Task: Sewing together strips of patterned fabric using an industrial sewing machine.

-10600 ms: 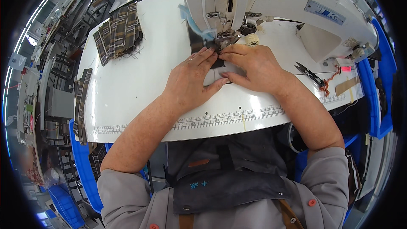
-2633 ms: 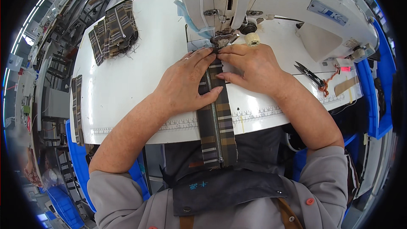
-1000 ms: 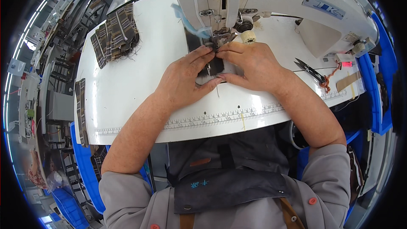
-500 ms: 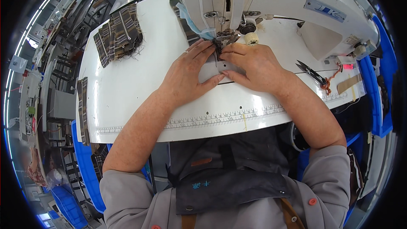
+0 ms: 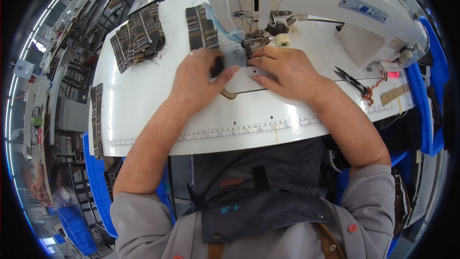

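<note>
My left hand [image 5: 196,77] is left of the needle, its fingers bent over the near end of a brown-and-grey striped fabric strip [image 5: 201,29]. A dark end of the strip shows between its fingers and thumb. The strip runs back along the white sewing table, beside a light blue strip [image 5: 221,29] hanging at the machine head. Close to the presser foot [image 5: 249,56] rests my right hand [image 5: 290,74], thumb and fingers apart, with nothing visible between them. The metal needle plate [image 5: 247,74] lies bare between my hands.
The white sewing machine [image 5: 316,0] stands across the back and right. At the far left lie striped fabric pieces [image 5: 139,38], with another strip [image 5: 97,120] at the left edge. Black thread snips [image 5: 352,81] lie on the right; a ruler scale [image 5: 239,132] runs along the front.
My left hand has moved left, away from the needle, and the striped strip has come left with it. My right hand stays almost in place by the presser foot.
</note>
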A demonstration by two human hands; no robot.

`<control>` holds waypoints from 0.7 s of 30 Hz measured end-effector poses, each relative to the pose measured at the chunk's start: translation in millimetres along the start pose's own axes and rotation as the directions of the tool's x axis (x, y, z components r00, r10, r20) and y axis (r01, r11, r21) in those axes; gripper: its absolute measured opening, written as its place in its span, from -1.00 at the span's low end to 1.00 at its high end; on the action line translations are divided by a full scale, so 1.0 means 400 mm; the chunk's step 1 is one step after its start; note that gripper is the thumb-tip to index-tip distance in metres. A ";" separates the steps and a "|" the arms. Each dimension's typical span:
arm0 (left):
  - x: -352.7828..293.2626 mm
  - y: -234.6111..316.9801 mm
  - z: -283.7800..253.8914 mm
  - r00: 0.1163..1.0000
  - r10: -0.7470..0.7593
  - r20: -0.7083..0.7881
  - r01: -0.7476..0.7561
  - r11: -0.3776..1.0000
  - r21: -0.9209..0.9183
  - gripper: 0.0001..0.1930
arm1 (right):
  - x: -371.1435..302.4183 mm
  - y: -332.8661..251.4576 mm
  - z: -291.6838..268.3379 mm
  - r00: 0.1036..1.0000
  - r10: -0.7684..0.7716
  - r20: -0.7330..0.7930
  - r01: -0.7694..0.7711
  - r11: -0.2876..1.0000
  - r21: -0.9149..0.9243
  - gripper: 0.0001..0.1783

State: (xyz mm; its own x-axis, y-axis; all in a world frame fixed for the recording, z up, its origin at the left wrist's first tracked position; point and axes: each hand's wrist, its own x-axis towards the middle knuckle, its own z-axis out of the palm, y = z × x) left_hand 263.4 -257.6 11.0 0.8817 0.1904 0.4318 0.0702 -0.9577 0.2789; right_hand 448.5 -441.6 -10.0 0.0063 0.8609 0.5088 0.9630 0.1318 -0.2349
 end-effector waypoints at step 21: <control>-0.125 0.041 -0.046 0.979 0.037 0.202 0.028 0.951 -0.309 -0.34 | -0.002 -0.003 0.001 0.997 -0.050 -0.064 0.052 0.998 0.030 -0.66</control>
State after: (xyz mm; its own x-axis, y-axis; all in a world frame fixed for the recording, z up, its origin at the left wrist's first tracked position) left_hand 211.8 -278.8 9.8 0.9597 0.1072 0.2597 -0.0530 -0.8387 0.5420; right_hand 447.2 -442.3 -10.6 -0.0245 0.8200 0.5718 0.9536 0.1909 -0.2328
